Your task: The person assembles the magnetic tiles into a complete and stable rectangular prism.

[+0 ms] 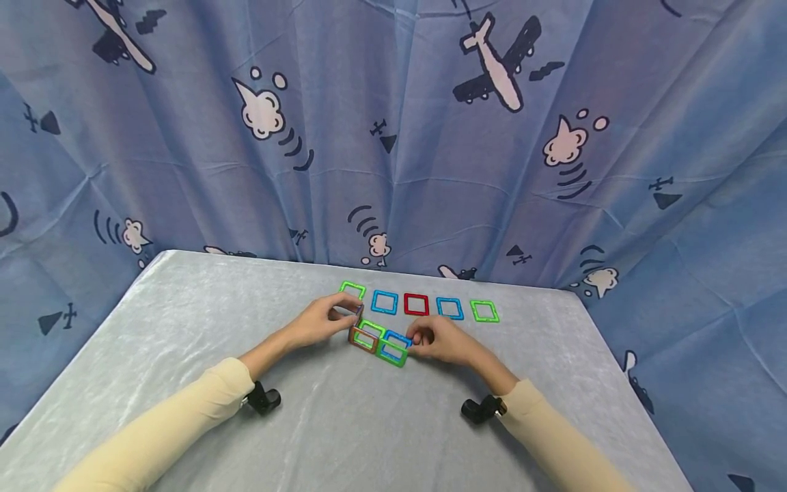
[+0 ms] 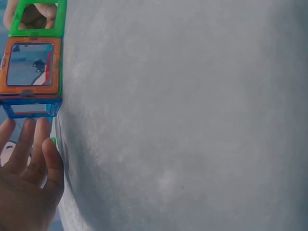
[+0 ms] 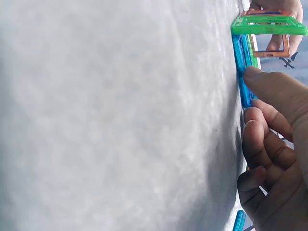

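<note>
Between the two hands stands a small structure of see-through magnetic tiles. An orange square tile stands upright in its front, with a green tile joined beside it. At the left end is a blue tile; the straight fingertips of my left hand touch its outer side. My right hand pinches another blue tile at the right end between thumb and forefinger, its other fingers curled below. That blue tile lies low, right at the cloth, under the green tile's edge.
Behind the structure runs a row of loose square tiles: a green one, a blue one, a red one, another blue one and another green one. A grey cloth covers the table. A blue patterned curtain hangs behind.
</note>
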`<action>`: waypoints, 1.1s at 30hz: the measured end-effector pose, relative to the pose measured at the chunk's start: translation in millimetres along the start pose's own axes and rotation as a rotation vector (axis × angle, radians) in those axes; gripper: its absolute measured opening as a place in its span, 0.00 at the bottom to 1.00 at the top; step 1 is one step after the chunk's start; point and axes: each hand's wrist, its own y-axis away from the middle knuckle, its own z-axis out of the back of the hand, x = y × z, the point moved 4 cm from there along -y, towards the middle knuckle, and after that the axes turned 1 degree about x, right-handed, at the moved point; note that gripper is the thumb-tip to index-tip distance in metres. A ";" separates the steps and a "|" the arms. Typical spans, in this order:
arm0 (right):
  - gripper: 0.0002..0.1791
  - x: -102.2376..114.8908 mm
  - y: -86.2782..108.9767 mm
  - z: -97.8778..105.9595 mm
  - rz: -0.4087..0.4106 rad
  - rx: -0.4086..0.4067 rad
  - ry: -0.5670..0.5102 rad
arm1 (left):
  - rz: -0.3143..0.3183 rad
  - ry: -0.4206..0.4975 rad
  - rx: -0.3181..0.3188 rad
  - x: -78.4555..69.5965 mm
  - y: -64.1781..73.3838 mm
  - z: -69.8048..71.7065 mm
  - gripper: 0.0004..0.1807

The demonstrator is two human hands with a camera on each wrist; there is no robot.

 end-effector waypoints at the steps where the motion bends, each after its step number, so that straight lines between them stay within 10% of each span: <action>1: 0.09 1.3 0.7 -0.4 -0.001 0.000 -0.001 | -0.005 0.003 -0.003 -0.4 -0.2 -0.2 0.18; 33: 0.09 21.9 13.5 -18.3 0.032 0.002 -0.004 | -0.025 0.016 -0.027 0.4 16.2 -2.8 0.17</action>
